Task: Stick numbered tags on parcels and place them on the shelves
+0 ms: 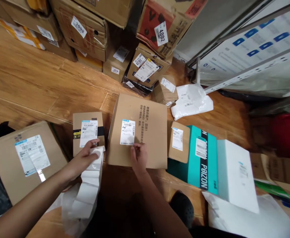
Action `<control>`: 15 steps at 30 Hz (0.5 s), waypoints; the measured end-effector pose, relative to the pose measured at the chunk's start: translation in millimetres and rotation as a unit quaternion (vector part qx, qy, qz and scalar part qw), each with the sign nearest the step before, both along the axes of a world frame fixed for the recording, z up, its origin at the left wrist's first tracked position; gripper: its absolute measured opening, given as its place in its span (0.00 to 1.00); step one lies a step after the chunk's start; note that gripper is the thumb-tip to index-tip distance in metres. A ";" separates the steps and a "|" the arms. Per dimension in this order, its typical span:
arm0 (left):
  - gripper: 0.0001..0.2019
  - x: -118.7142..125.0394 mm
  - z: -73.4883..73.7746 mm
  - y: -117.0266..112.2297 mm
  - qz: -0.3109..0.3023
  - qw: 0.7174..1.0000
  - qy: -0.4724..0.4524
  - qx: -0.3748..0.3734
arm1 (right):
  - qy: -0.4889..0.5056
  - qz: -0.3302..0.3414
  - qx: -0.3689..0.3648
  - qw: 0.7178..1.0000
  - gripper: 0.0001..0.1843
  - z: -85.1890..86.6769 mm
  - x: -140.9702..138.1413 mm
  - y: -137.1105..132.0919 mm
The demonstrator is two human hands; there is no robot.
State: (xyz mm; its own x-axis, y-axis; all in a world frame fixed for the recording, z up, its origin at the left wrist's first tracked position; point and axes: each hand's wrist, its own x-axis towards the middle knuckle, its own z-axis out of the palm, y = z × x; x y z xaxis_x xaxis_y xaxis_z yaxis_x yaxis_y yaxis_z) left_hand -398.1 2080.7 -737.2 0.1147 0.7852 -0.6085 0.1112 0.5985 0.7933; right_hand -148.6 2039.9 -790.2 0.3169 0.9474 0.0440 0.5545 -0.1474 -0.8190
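Head view: held white strip (91, 180) in left hand (84, 159), curled right hand (139, 156) over large carton (156, 142), couldn't tell its grip.

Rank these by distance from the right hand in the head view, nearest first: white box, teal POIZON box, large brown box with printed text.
1. Large brown box: right at the right hand.
2. Teal POIZON box: to the right.
3. White box: farther right.

Wooden floor (23, 86), blue-marked panel (244, 53), red object (287, 135)
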 end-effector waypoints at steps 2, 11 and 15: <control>0.34 9.9 10.1 13.9 0.053 0.993 -0.074 -0.075 | 0.086 0.096 -0.039 0.991 0.13 6.9 -9.1 -0.2; 0.32 67.9 87.3 47.0 0.291 0.936 -0.172 -0.099 | 0.470 0.246 -0.417 0.738 0.36 79.1 -18.8 -6.0; 0.29 60.7 140.3 32.7 0.393 0.896 -0.192 -0.076 | 0.415 0.226 -0.422 0.774 0.28 133.3 -5.1 -1.1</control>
State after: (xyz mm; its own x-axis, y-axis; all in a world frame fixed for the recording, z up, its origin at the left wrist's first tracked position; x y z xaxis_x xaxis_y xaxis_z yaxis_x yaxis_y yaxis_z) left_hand -337.4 2113.4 -596.9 -0.2139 0.6267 -0.7493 -0.6556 0.4766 0.5858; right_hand -153.8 2038.8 -656.8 -0.4668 0.5510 -0.6918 0.0403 -0.7682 -0.6390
